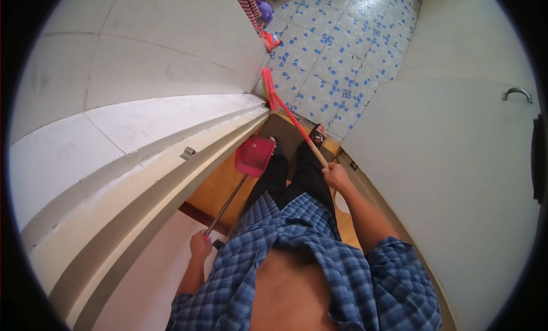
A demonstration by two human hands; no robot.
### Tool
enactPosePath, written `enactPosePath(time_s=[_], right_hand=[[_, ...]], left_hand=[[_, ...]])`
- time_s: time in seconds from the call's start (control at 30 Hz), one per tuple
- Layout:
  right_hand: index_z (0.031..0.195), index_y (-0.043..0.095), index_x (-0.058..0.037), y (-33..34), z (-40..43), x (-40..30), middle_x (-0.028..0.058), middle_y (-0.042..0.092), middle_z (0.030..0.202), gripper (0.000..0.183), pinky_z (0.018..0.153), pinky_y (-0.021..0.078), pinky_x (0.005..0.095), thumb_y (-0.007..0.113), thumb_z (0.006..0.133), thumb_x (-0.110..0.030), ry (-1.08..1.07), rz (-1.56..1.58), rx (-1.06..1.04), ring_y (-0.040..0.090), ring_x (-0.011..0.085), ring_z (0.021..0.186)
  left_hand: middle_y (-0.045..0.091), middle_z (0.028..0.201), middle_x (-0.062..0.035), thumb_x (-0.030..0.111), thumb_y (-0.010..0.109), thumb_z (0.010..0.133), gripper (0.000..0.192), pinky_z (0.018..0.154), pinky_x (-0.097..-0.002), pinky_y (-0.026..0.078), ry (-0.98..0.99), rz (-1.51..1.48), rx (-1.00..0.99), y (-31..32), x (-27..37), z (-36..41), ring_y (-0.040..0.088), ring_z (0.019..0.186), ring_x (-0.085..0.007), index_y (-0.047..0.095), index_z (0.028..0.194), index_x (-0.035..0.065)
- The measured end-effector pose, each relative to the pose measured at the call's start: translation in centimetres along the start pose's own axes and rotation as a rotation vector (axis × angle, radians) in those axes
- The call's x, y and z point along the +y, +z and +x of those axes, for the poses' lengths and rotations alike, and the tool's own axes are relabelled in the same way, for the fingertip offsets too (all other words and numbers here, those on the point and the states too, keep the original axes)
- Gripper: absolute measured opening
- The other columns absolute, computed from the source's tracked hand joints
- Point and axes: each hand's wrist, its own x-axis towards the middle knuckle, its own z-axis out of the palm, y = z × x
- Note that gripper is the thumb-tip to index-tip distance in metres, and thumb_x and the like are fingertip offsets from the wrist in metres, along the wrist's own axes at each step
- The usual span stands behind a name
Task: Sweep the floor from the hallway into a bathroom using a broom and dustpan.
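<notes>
My right hand (336, 176) grips the long handle of a broom (290, 116), whose red head (269, 87) rests by the tiled wall's corner at the doorway. Green bristles show a little along the head's left side. Low on the left, my left hand (201, 244) is closed around the metal handle (227, 205) of a long-handled dustpan. The dustpan's pink-red pan (255, 156) hangs beside my left leg, with some dark dirt or marks near its handle end. Both feet stand at a dark mat (280, 132).
A door frame with a metal strike plate (188, 153) rises close on the left; a pale door with a handle (517, 94) stands on the right. Beyond the threshold lies blue-patterned tile (338, 61). A red packet (271, 40), a purple container (264, 10) and striped cloth (247, 4) are past the wall.
</notes>
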Motion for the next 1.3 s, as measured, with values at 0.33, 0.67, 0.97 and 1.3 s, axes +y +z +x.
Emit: enactPosePath(time_s=[0.33, 0.67, 0.97, 1.3], right_hand=[[0.104, 0.067, -0.0008, -2.9, -2.1, 2.9, 0.0142, 0.061, 0.068, 0.031, 0.061, 0.0516, 0.0405, 0.056, 0.091, -0.027, 0.269, 0.044, -0.003, 0.061, 0.0247, 0.058], [0.100, 0.069, -0.0015, -10.4, 1.3, 4.6, 0.0196, 0.067, 0.076, 0.029, 0.052, 0.0528, 0.0390, 0.061, 0.087, -0.025, 0.125, -0.291, 0.037, 0.066, 0.0312, 0.060], [0.090, 0.068, 0.0016, -8.6, 1.1, -0.2, 0.0161, 0.064, 0.070, 0.027, 0.048, 0.0512, 0.0403, 0.057, 0.088, -0.024, 0.215, -0.285, -0.115, 0.063, 0.0268, 0.055], [0.096, 0.068, 0.0035, 0.0, -2.3, 0.1, 0.0159, 0.065, 0.069, 0.033, 0.052, 0.0512, 0.0416, 0.062, 0.089, -0.028, 0.345, 0.193, -0.259, 0.065, 0.0293, 0.057]], left_hand=[[0.068, 0.097, -0.0216, 0.010, 0.065, 0.077, 0.032, 0.083, -0.0450, 0.052, -0.064, 0.050, -0.042, 1.3, 0.1, 0.2, 0.065, 0.091, -0.0398, 0.068, 0.108, 0.0045], [0.068, 0.100, -0.0220, 0.009, 0.066, 0.077, 0.035, 0.084, -0.0449, 0.052, -0.085, 0.045, -0.040, 1.6, 0.8, 0.6, 0.065, 0.094, -0.0388, 0.067, 0.111, 0.0029], [0.068, 0.098, -0.0207, 0.011, 0.066, 0.078, 0.034, 0.083, -0.0448, 0.051, -0.090, 0.064, -0.018, 3.1, 0.4, 1.4, 0.065, 0.093, -0.0386, 0.067, 0.111, 0.0044], [0.068, 0.089, -0.0225, 0.000, 0.055, 0.071, 0.036, 0.077, -0.0444, 0.052, -0.181, -0.025, 0.040, 3.7, 1.3, -2.9, 0.066, 0.086, -0.0396, 0.070, 0.103, 0.0054]])
